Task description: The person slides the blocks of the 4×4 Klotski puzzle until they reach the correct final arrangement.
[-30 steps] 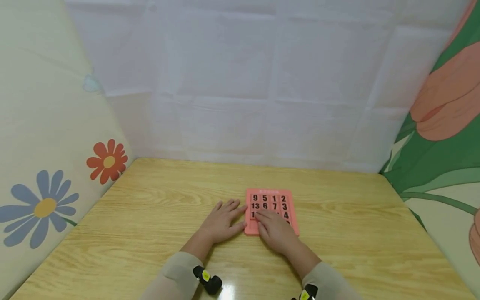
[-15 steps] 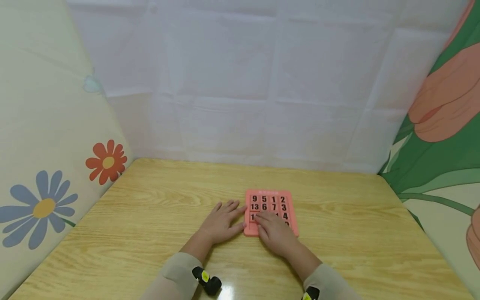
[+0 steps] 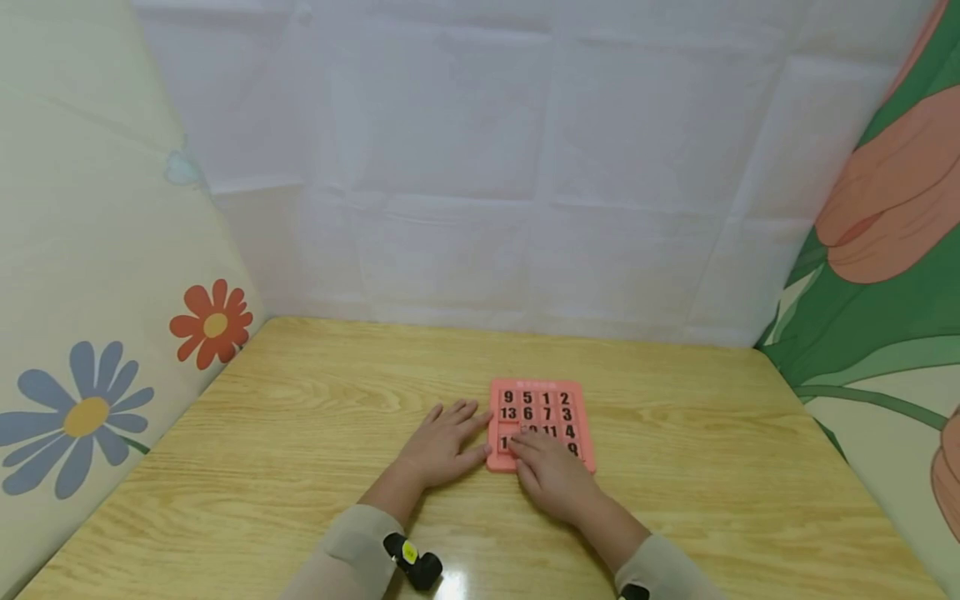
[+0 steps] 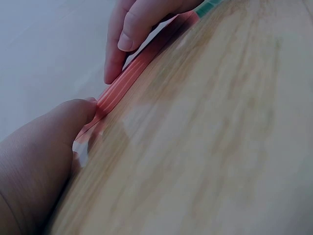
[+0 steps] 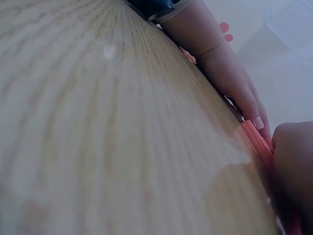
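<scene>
A pink sliding number puzzle (image 3: pixel 558 414) lies flat on the wooden table (image 3: pixel 300 450), its tiles printed with black numbers. My left hand (image 3: pixel 444 440) rests flat on the table, fingers straight and touching the puzzle's left edge. My right hand (image 3: pixel 551 473) lies over the near part of the puzzle, and its fingertips (image 3: pixel 522 444) press on the lower tiles, hiding some of them. In the left wrist view the puzzle's pink edge (image 4: pixel 122 88) runs between my left hand (image 4: pixel 44 156) and the right hand's fingers (image 4: pixel 134 29). The right wrist view shows the left hand (image 5: pixel 230 78) against the puzzle's edge (image 5: pixel 257 139).
White sheeting (image 3: pixel 487 167) closes the back of the table. Flower-printed fabric stands on the left (image 3: pixel 90 408) and on the right (image 3: pixel 885 250). A small black and yellow device (image 3: pixel 414 562) sits on my left sleeve.
My right hand has drawn back toward me, uncovering the 11 and 9 tiles. A tile in the left column now sits one row nearer. The left hand has not moved.
</scene>
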### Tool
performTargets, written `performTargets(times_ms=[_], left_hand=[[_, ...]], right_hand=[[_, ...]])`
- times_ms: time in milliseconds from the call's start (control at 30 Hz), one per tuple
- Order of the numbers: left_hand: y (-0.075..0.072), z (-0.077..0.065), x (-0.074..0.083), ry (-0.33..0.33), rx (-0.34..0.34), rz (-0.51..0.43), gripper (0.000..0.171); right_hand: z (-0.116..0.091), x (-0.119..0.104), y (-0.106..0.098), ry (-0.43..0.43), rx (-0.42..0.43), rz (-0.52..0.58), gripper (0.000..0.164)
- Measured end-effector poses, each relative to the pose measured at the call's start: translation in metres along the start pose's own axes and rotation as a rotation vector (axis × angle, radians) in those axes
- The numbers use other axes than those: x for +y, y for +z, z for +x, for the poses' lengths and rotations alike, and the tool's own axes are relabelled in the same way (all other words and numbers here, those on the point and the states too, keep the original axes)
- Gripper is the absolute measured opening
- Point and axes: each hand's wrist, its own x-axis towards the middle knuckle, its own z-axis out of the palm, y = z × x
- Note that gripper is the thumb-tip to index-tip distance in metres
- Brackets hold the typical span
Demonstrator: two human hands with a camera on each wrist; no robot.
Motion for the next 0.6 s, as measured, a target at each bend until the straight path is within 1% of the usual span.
performTargets(times_ms=[300,600], left_hand=[[-0.0004,-0.0003,0.0001,0.015,0.013,0.002,0.06],[-0.0008,0.0005,0.0006,0.008,0.008,0.008,0.06]], right_hand=[[-0.005,-0.0019,-0.0009,-0.022,0.003,0.006,0.04],[-0.0073,-0.0017,-0.0011,-0.048,0.016,0.001,0.039]])
